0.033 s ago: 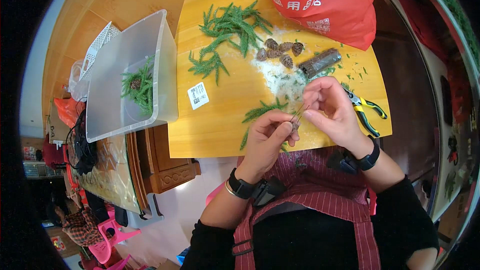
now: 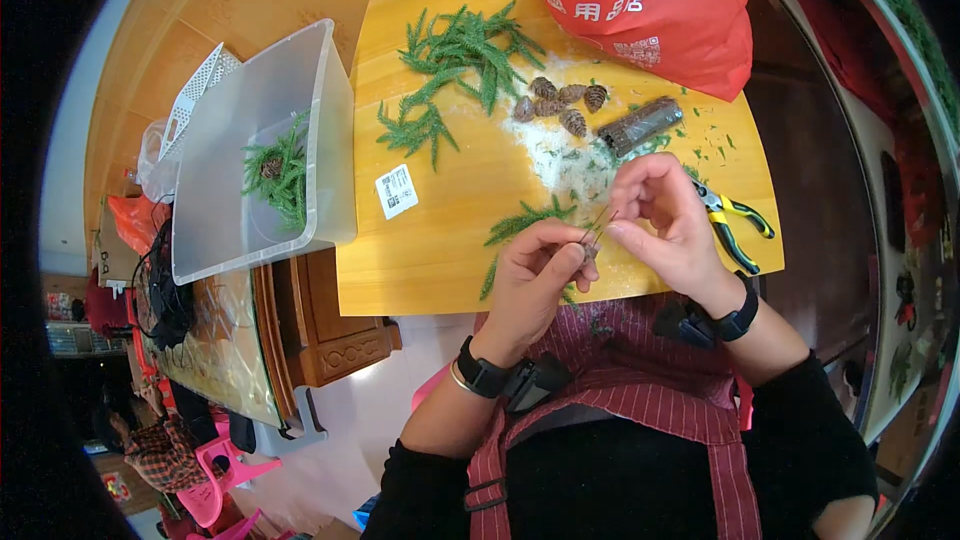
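My left hand (image 2: pixel 535 275) and my right hand (image 2: pixel 665 225) meet over the front edge of a yellow board (image 2: pixel 440 260). Between the fingertips runs a thin wire (image 2: pixel 601 224). My left hand pinches a small brown pine cone (image 2: pixel 590 252) at the wire's lower end, and my right thumb and forefinger grip the wire. A green fir sprig (image 2: pixel 520 225) lies on the board just under my hands. Each wrist wears a dark band.
Several pine cones (image 2: pixel 560 105), a dark wire bundle (image 2: pixel 640 125) and more fir sprigs (image 2: pixel 460 55) lie further back. Yellow-handled pliers (image 2: pixel 735 225) rest at the right. A red bag (image 2: pixel 660 0) stands at the back; a clear plastic box (image 2: pixel 250 150) holding sprigs sits left.
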Demonstrator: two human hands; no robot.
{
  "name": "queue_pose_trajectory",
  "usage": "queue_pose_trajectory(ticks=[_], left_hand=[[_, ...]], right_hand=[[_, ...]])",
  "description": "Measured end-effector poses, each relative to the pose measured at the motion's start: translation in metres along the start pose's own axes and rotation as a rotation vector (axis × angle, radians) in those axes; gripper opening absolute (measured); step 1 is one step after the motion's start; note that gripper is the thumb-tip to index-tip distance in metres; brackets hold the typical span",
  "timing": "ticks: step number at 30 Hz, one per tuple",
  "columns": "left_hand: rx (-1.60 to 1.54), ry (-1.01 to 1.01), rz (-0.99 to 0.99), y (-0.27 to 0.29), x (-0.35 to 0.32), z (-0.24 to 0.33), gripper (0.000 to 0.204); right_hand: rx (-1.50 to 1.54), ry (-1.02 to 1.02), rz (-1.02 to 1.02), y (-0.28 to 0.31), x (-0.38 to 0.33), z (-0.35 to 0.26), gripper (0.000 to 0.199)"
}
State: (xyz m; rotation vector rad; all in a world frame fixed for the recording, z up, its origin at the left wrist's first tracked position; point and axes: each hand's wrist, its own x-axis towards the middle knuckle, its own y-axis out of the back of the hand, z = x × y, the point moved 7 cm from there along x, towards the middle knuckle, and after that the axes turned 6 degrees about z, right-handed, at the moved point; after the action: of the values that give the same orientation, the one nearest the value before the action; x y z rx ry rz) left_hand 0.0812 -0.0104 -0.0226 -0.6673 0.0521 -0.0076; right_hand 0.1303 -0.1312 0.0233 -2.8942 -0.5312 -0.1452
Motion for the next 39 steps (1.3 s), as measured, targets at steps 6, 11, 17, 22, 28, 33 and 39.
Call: queue_pose_trajectory(ticks=[6,11,17,22,28,33,39], left_hand=[[-0.010,-0.041,0.045,0.002,0.001,0.004,0.012],[-0.005,-0.063,0.057,0.001,0.002,0.005,0.010],[0.085,-0.084,0.022,-0.002,0.000,0.005,0.011],[0.100,-0.061,0.028,-0.001,0.000,0.002,0.012],[0.154,-0.048,0.022,-0.001,0.001,0.000,0.013],[0.097,-0.047,0.009,-0.002,0.000,0.002,0.015],[0.091,-0.077,0.009,-0.002,0.001,0.003,0.015]], right_hand=[[-0.402,0.378,-0.056,-0.002,-0.004,-0.020,0.015],[-0.499,0.350,0.091,-0.005,-0.008,-0.023,0.016],[-0.434,0.308,0.051,-0.008,-0.009,-0.019,0.016],[-0.388,0.274,0.040,-0.008,-0.008,-0.017,0.012],[-0.344,0.157,-0.011,-0.006,-0.006,-0.009,0.007],[-0.179,0.029,-0.050,-0.006,-0.008,0.000,0.009],[-0.128,0.073,-0.070,-0.008,-0.008,0.002,0.006]])
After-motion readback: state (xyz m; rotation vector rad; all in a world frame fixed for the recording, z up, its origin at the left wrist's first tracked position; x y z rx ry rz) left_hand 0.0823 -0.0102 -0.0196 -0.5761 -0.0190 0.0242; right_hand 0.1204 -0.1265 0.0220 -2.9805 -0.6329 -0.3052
